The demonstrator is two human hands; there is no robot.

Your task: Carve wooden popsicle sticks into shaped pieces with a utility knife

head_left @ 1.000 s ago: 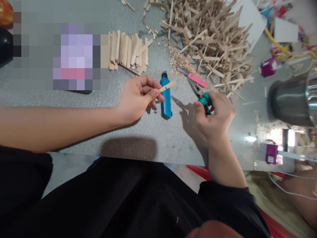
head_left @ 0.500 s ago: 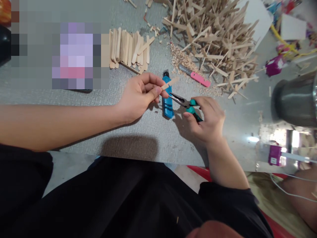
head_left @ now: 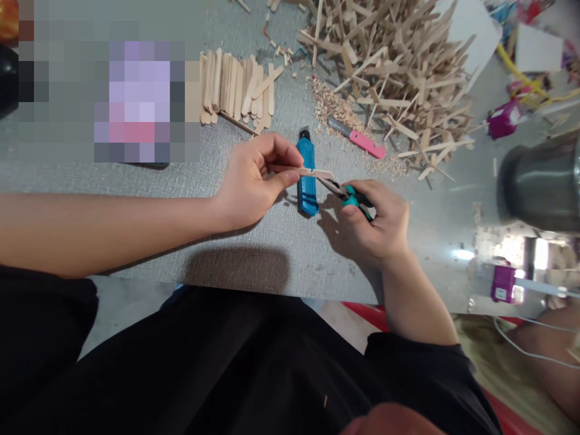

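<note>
Between thumb and fingers, my left hand (head_left: 265,175) pinches a wooden craft stick (head_left: 324,174) that points right and shows a small notch near the fingertips. My right hand (head_left: 380,214) is wrapped round the teal-and-black handles of needle-nose pliers (head_left: 338,188). The pliers' jaws reach up to the stick, close under its right part; whether they touch it I cannot tell. Beneath the stick, a blue utility knife (head_left: 307,196) lies on the table. Farther back lies a pink-handled knife (head_left: 367,145) beside wood shavings (head_left: 333,103).
A row of craft sticks (head_left: 233,87) lies at the back, left of a large heap of cut sticks (head_left: 389,72). On the right stands a dark metal pot (head_left: 539,181), with a purple box (head_left: 502,284) below it. The table (head_left: 235,241) ends just before my body.
My left hand has turned the craft stick from slanting upward to nearly level. The pliers have tilted, and their jaws now look closer together, near the stick.
</note>
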